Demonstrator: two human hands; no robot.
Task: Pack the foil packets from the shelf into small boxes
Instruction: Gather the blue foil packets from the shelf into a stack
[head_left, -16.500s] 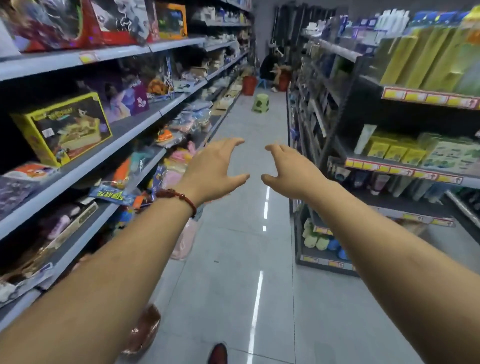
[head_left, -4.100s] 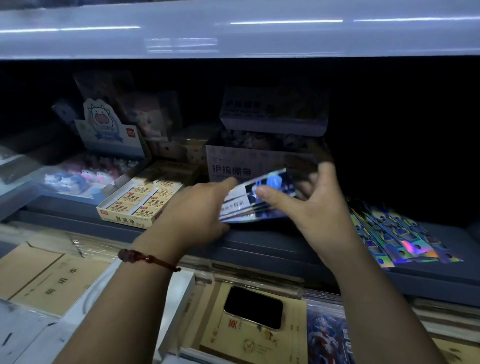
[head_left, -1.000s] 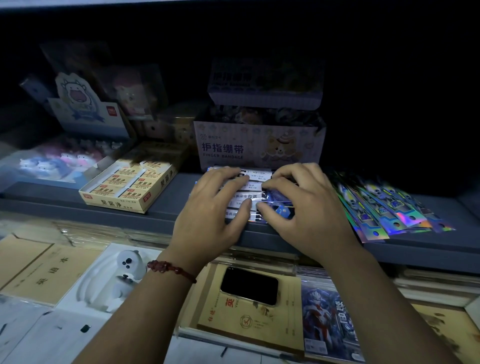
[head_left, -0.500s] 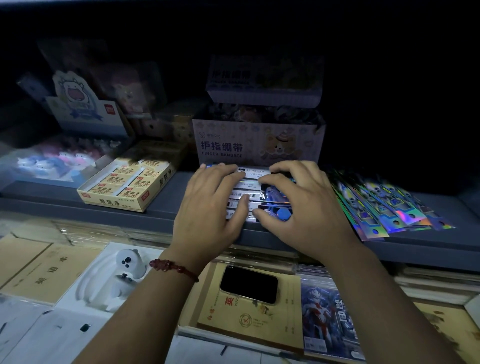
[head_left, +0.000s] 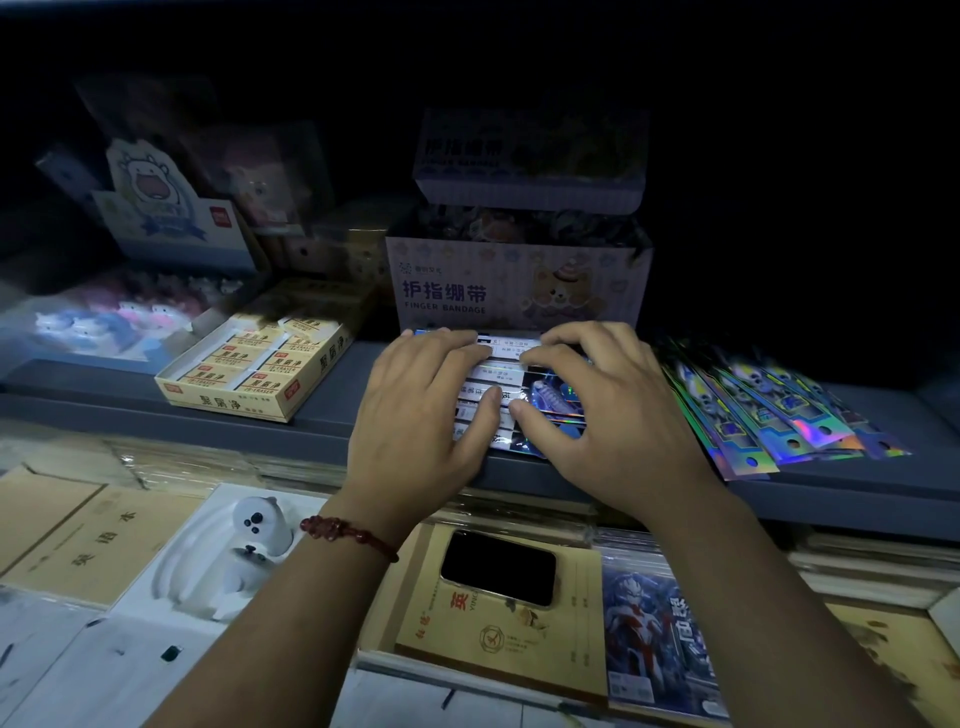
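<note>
A fanned batch of foil packets (head_left: 511, 382) lies on the dark grey shelf (head_left: 332, 415), white label ends to the left and shiny blue parts to the right. My left hand (head_left: 415, 405) lies over its left half, fingers spread, thumb touching the packets. My right hand (head_left: 613, 410) covers the right half, fingers bent at the far edge, thumb pressing near the middle. A second fan of holographic foil packets (head_left: 779, 415) lies further right on the same shelf.
Behind the packets stands an open finger-bandage display box (head_left: 519, 291). An open box of erasers (head_left: 260, 364) sits to the left, with toy figures (head_left: 104, 322) beyond it. Below the shelf lie notebooks (head_left: 519, 644), a black phone (head_left: 498, 569) and a white toy (head_left: 254, 530).
Over the last second both hands have stayed on the fanned packets with small finger shifts. Earlier they held the batch lifted above the shelf; now it lies flat.
</note>
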